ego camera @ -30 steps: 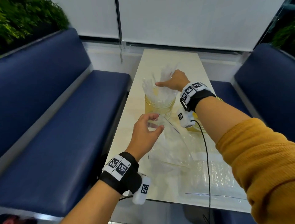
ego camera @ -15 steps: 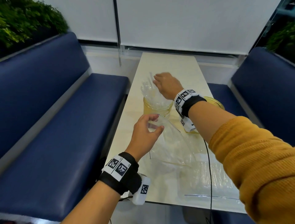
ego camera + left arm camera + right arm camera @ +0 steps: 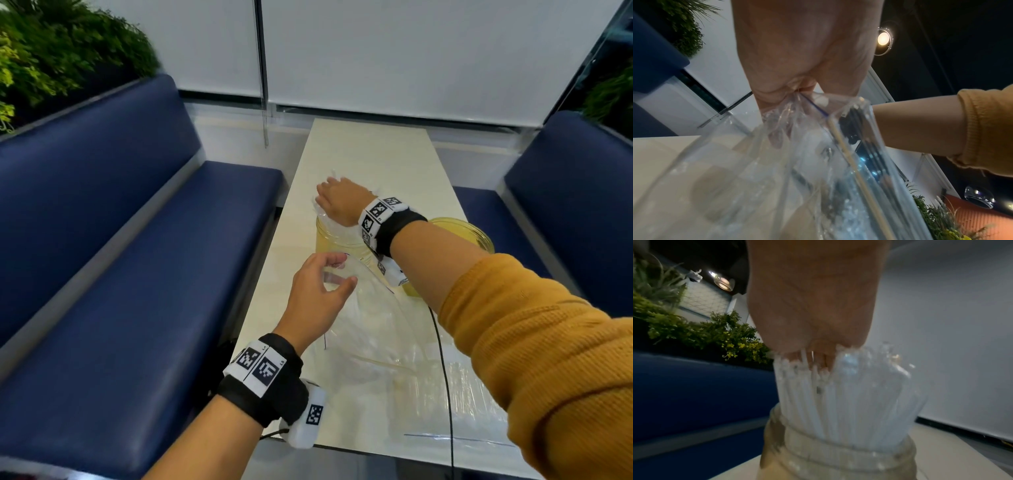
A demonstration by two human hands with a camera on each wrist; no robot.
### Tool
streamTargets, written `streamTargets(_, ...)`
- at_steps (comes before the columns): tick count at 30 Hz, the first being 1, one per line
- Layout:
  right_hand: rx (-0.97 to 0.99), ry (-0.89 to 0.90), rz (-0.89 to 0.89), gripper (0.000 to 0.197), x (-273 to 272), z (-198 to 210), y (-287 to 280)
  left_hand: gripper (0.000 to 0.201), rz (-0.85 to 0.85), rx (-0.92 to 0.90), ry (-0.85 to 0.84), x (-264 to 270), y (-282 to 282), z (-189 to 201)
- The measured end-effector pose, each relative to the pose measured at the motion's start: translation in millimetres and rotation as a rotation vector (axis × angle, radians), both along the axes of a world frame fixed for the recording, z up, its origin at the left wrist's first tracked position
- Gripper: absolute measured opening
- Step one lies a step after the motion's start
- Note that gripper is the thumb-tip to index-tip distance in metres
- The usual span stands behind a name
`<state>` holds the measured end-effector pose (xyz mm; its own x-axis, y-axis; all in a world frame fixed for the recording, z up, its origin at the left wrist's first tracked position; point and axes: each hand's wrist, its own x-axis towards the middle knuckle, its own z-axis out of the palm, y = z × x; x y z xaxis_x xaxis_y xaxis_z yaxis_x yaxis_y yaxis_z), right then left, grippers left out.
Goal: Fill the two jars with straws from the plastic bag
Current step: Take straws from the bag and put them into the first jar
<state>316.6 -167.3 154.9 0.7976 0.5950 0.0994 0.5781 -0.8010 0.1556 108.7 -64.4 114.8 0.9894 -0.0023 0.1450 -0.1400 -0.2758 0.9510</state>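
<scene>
Head view: two yellowish jars stand on the worktop [image 3: 359,150]; the nearer jar [image 3: 337,241] holds straws [image 3: 323,205], topped by the right hand [image 3: 340,202], while the second jar [image 3: 469,233] sits behind the forearm. The left hand [image 3: 317,301] pinches one plastic bag [image 3: 387,329].

Left wrist view: fingers [image 3: 807,88] grip the bag's mouth.

Right wrist view: relaxed fingers rest on many white straw tips. No writing readable.

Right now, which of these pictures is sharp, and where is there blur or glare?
Head view: fairly sharp, edges bowed by the wide lens, sheen on the plastic bag. Left wrist view: the bag is a smeared blur under the left hand, and a ceiling lamp flares. Right wrist view: soft, the straws and jar streaked below the right hand.
</scene>
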Motion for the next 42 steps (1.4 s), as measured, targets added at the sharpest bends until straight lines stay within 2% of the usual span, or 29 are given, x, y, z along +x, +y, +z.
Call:
streamTargets(3, 0.031, -0.05, -0.049, 0.049, 1, -5, -5, 0.036, -0.006, 0.011, 0.001, 0, 0, -1)
streamTargets(5, 0.176, -0.149, -0.138, 0.057, 5, 0, -13, 0.035, -0.011, 0.016, 0.006, 0, 0, -1)
streamTargets(7, 0.334, -0.226, -0.298, 0.06, 9, 2, -25, 0.035, -0.013, 0.021, 0.004, 1, -1, -2)
streamTargets(9, 0.309, -0.109, -0.393, 0.056, 9, -3, -39, 0.035, -0.022, 0.04, -0.001, 2, -2, -3)
streamTargets(11, 0.186, 0.071, -0.392, 0.057, 2, -12, -52, 0.038, -0.044, 0.056, 0.001, 4, -4, -3)
streamTargets(13, 0.184, 0.06, -0.391, 0.064, -9, -16, -62, 0.042, -0.07, 0.056, 0.003, 5, -7, -2)
streamTargets(15, 0.312, -0.047, -0.407, 0.06, -21, -7, -67, 0.044, -0.091, 0.054, 0.008, 7, -12, -1)
streamTargets(19, 0.371, -0.204, -0.43, 0.038, -69, 33, -71, 0.049, -0.139, 0.067, 0.019, 9, -24, -3)
streamTargets(21, 0.422, -0.231, -0.494, 0.036, -105, 50, -69, 0.049, -0.163, 0.056, 0.023, 8, -29, -5)
streamTargets(22, 0.428, -0.214, -0.533, 0.039, -123, 52, -69, 0.05, -0.176, 0.046, 0.029, 8, -31, -5)
streamTargets(24, 0.382, -0.053, -0.59, 0.036, -156, 41, -72, 0.053, -0.198, 0.034, 0.036, 6, -36, -6)
streamTargets(26, 0.26, 0.194, -0.607, 0.033, -181, 18, -76, 0.054, -0.207, 0.039, 0.033, 5, -40, -7)
streamTargets(28, 0.096, 0.321, -0.589, 0.035, -198, -8, -79, 0.053, -0.21, 0.046, 0.036, 3, -44, -7)
streamTargets(31, -0.087, 0.384, -0.592, 0.043, -212, -38, -78, 0.053, -0.219, 0.052, 0.025, -1, -50, -8)
streamTargets(33, -0.141, 0.458, -0.601, 0.049, -216, -53, -79, 0.054, -0.229, 0.053, 0.012, -3, -53, -8)
streamTargets(37, -0.136, 0.571, -0.63, 0.046, -217, -71, -83, 0.056, -0.246, 0.07, -0.001, -7, -55, -10)
streamTargets(42, -0.147, 0.613, -0.628, 0.039, -214, -71, -87, 0.058, -0.241, 0.085, -0.015, -9, -49, -13)
